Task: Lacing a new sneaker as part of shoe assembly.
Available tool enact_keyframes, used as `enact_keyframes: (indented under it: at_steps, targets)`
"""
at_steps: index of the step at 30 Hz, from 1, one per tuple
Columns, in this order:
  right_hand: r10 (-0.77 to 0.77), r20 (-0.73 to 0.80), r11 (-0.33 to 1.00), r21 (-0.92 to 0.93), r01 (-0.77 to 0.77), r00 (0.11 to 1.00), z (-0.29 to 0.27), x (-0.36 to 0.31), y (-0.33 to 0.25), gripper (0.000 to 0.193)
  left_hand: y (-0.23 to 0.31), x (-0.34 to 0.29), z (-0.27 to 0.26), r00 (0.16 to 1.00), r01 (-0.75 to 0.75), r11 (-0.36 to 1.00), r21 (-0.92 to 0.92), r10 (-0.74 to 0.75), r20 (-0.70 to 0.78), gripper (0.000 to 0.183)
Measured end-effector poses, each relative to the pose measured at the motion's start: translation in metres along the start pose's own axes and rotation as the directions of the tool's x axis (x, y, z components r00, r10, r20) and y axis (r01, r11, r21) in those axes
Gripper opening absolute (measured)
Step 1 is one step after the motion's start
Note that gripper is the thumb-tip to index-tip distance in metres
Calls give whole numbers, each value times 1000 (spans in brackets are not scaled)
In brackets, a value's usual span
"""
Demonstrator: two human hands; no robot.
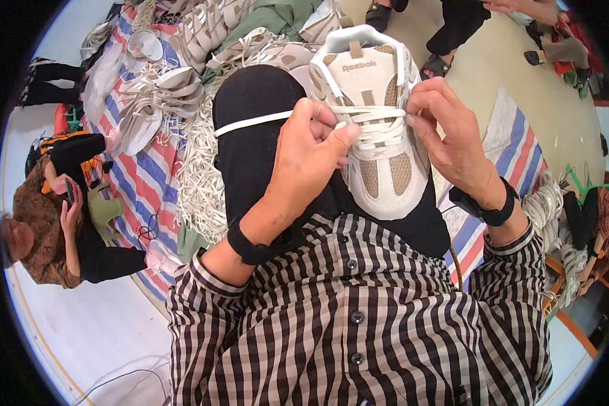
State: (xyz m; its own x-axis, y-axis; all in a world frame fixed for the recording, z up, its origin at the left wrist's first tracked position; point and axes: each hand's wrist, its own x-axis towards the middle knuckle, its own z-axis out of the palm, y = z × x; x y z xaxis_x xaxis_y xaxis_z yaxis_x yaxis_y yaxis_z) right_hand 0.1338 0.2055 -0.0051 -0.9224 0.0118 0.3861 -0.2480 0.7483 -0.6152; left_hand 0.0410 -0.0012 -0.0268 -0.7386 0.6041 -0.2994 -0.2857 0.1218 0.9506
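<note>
Striped mat (pixel 152 177) strewn with laces and shoe parts; on the lap, a beige sneaker (pixel 375 128). Left hand (pixel 306 159) pinches its white lace (pixel 254 123); right hand (pixel 446 135) grips the eyelet side.

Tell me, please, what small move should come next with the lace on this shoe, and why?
Probably the left hand should draw the white lace through, since a long free length trails left over the knee while the right hand pinches the shoe at its eyelets.
</note>
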Motion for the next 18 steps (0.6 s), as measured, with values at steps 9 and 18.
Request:
enact_keyframes:
  at_steps: [9,18]
  targets:
    - [334,219,880,276,-386,917,-24,5,-11,12,-6,3,-5,996,27,998,-52,-22,82,24]
    - [258,203,966,-22,-259,945,-61,-3,10,10,-10,8,-9,992,-5,998,-68,14,127,28]
